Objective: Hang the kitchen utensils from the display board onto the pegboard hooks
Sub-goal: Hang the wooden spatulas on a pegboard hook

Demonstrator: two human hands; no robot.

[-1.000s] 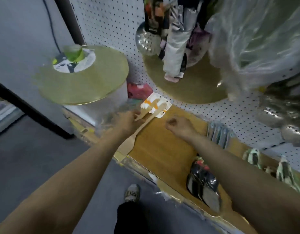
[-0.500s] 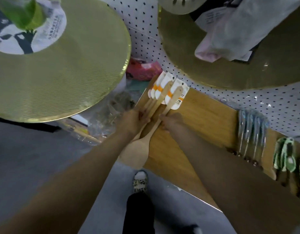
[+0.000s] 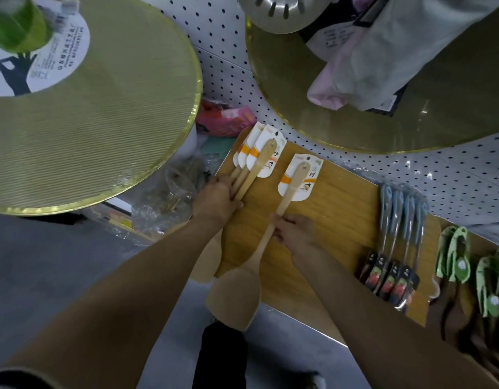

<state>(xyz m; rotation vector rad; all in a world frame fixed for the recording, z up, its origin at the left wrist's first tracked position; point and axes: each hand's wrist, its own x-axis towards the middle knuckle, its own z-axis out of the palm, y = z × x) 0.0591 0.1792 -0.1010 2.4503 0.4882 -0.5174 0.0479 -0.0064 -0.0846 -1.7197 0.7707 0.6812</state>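
Head view, left to right: the left hand (image 3: 217, 202) rests on the handles of the bundled wooden spatulas (image 3: 249, 175) at the left end of the wooden board (image 3: 341, 217), fingers curled loosely over them, while the right hand (image 3: 294, 233) pinches mid-handle a single wooden spatula (image 3: 266, 234) set apart on the board. Risk — the single spatula's blade overhangs the board's near edge, so a loose pinch could let it tip and drop. Its hang card (image 3: 300, 176) could also bend or tear if forced onto a hook of the pegboard (image 3: 453, 175) — and lifting it carelessly could disturb the bundle.
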